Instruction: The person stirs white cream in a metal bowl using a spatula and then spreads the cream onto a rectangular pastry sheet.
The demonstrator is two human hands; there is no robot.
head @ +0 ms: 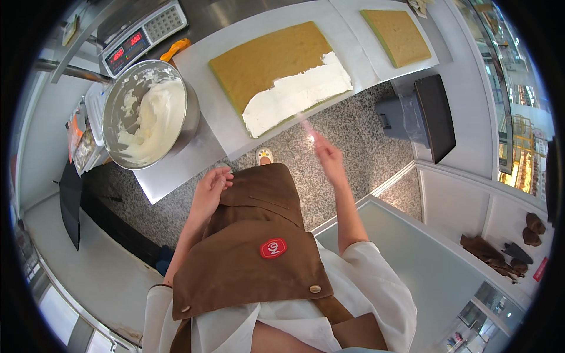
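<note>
A thin, blurred pink tool [307, 127], perhaps a spatula, is gripped in my right hand [329, 161]. Its far end reaches the front edge of a large sheet cake [269, 57], which lies on white paper [198, 84]. White cream [298, 95] coats the cake's near and right portion, with a ragged border against the bare golden top. My left hand [212, 187] hovers beside my brown apron, empty, its fingers loosely bent and apart. To the left of the cake stands a steel bowl [190, 114] partly filled with cream [161, 114].
A second, smaller sheet cake [397, 37] lies farther right on paper. Behind the bowl are a lit digital scale [145, 35] and an orange object [175, 49]. A grey bin [404, 117] and dark tray [435, 119] stand at right; a black umbrella [70, 203] is at left.
</note>
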